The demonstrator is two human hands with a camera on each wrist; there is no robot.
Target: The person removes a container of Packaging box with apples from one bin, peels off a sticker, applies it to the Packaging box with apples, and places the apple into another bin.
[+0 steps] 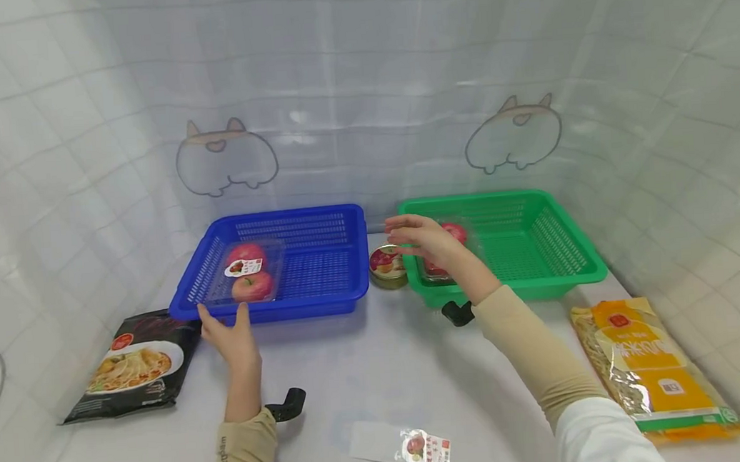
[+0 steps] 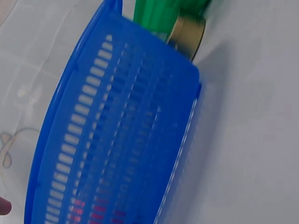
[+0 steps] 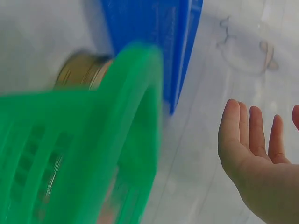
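A blue basket (image 1: 311,308) holds a clear pack of apples (image 1: 251,287) with a white label. My left hand (image 1: 232,344) is at its front rim, fingers and thumb spread; whether it touches the rim I cannot tell. One fingertip (image 2: 4,206) shows in the left wrist view. Over the left side of the green basket (image 1: 541,289) hovers my right hand (image 1: 434,242), its fingers extended and nothing in them. Another apple pack (image 1: 454,232) lies in that basket, partly hidden by the hand. Between the baskets stands a round tin (image 1: 387,265) with a fruit picture.
At the left lies a black noodle packet (image 1: 136,365), close against the blue basket. A yellow packet (image 1: 653,369) lies at the right. Near the front is a flat white sleeve with a label (image 1: 427,450). A pale patterned curtain (image 1: 362,117) surrounds the table.
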